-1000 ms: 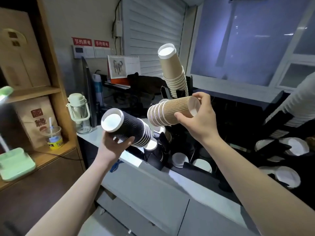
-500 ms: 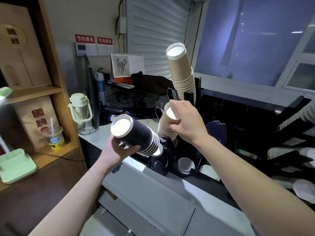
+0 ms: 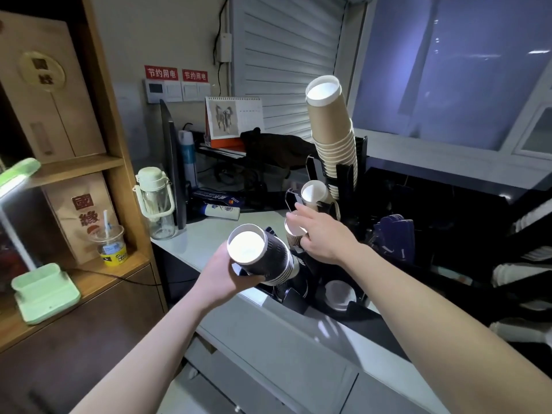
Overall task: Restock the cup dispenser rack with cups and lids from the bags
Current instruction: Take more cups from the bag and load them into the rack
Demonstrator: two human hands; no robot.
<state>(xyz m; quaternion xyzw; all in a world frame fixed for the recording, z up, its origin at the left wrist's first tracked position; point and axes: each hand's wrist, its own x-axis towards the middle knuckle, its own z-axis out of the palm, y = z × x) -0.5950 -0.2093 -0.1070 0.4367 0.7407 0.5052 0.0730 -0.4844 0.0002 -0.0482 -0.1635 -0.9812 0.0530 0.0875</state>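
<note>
**Tan cups lowered into the rack**

Since the earlier frame the right hand [image 3: 324, 239] has dropped, bringing its ribbed tan stack [image 3: 294, 234] down to the front of the black rack [image 3: 348, 180]; its fingers curl round that stack, bases up. One left hand [image 3: 222, 274] grips one black stack [image 3: 265, 258], tilted, white base toward the camera, just beside the rack's lower end. Three tan stacks show in all: a tall one [image 3: 333, 127] leaning out of the rack's top, a short one [image 3: 313, 194] below it, and the held one. Two white lids [image 3: 337, 294] lie in the rack's front wells. On the counter [image 3: 209, 234] stands one bottle [image 3: 155, 201].
</note>
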